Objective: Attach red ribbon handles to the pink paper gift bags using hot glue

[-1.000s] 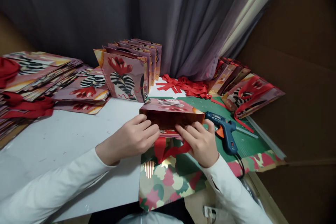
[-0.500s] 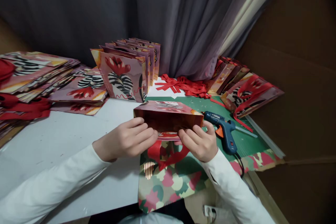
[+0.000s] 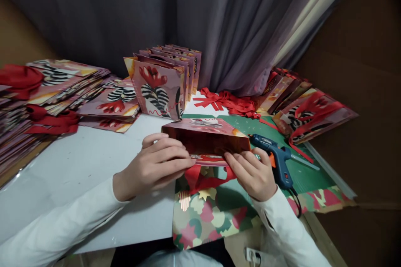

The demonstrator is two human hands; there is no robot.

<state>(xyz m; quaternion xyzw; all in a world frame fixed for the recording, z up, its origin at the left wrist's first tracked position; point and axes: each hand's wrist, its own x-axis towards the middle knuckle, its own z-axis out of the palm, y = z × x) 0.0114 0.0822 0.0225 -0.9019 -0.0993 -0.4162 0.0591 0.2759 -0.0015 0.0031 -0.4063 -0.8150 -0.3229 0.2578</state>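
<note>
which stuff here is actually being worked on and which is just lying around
In hand:
- open gift bag, gripped at its mouth by left hand and right hand
- red ribbon handle hanging from it

Lying about:
- glue gun
- standing bags
- flat bag stacks
- loose red ribbons

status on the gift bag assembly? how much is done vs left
Done, by the look of it: a row of upright bags stands at the back. In hand: the left hand and right hand hold an open bag at its mouth, with a red ribbon handle hanging below; the glue gun lies beside it. Left: tall stacks of flat bags, and loose red ribbons.
</note>
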